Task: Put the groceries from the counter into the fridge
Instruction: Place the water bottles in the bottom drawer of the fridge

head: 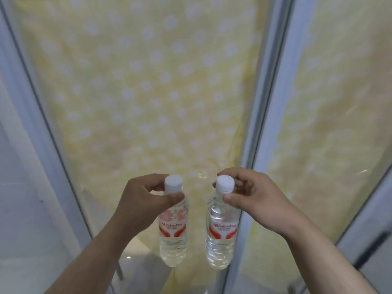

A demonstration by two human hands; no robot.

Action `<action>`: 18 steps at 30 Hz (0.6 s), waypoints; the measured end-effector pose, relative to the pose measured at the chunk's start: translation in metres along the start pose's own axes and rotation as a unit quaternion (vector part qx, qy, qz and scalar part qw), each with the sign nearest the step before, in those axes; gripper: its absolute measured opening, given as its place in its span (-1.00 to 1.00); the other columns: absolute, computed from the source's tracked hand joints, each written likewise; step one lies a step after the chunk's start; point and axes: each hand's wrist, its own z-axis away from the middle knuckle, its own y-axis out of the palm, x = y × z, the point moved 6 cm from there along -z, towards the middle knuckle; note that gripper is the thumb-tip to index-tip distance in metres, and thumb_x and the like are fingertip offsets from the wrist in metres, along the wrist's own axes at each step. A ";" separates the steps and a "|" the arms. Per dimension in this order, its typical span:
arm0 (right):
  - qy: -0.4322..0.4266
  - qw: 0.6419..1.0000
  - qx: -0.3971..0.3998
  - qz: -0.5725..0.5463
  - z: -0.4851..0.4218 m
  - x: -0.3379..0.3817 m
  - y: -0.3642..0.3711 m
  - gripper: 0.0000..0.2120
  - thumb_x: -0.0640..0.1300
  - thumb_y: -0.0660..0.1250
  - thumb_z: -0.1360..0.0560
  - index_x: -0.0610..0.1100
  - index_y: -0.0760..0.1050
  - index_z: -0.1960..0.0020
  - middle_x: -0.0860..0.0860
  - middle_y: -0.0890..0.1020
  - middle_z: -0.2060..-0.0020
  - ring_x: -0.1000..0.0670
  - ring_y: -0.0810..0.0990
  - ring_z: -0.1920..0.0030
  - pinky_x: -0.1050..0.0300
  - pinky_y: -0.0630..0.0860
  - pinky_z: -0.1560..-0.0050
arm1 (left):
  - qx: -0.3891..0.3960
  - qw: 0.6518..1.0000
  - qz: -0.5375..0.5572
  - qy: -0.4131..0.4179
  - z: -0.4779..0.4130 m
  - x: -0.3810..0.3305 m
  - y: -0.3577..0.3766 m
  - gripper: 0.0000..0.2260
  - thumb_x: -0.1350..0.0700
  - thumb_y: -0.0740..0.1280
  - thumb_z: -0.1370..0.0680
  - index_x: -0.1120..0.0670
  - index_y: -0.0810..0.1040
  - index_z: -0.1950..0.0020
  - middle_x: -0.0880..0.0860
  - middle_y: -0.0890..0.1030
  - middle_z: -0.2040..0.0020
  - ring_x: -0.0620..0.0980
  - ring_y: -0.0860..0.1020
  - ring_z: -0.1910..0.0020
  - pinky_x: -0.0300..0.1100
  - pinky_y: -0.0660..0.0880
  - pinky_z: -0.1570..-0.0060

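Pinching lightly at the neck, my left hand grasps the left bottle, and my right hand grasps the right bottle the same way. Both water bottles hang upright in the air, side by side but apart, resting on nothing. Behind them are a dotted yellow curtain and a pale window frame. No fridge or counter shows. So light a hold could let them swing, so I'd carry them slowly and keep them from knocking together.
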 end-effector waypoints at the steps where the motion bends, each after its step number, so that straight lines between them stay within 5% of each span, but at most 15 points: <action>1: 0.001 1.000 -0.014 0.003 0.007 -0.001 -0.014 -0.63 -0.46 0.39 -0.46 -0.01 0.61 -0.05 -0.05 0.72 0.01 -0.06 0.67 -0.10 0.12 0.59 -0.12 | 0.013 1.000 0.005 0.008 -0.002 -0.005 0.015 -0.72 0.25 0.60 -0.31 -0.11 0.69 0.15 -0.15 0.71 0.16 -0.17 0.65 0.17 -0.16 0.54 0.13; 8: 0.012 0.995 -0.096 0.027 0.059 -0.005 -0.095 -0.50 -0.42 0.40 -0.44 0.22 0.66 0.02 0.07 0.72 0.06 0.08 0.67 -0.01 0.16 0.57 -0.10 | 0.127 0.990 0.038 0.049 -0.011 -0.043 0.114 -0.75 0.26 0.59 -0.33 -0.06 0.71 0.14 -0.13 0.71 0.14 -0.20 0.64 0.15 -0.34 0.48 0.16; 18: 0.083 0.957 -0.266 0.076 0.145 -0.006 -0.184 -0.64 -0.40 0.41 -0.47 0.01 0.59 -0.09 0.07 0.73 0.01 0.08 0.68 -0.06 0.22 0.59 -0.04 | 0.267 0.954 0.113 0.078 -0.017 -0.098 0.239 -0.79 0.24 0.59 -0.33 -0.03 0.72 0.16 -0.08 0.72 0.15 -0.15 0.66 0.12 -0.21 0.53 0.07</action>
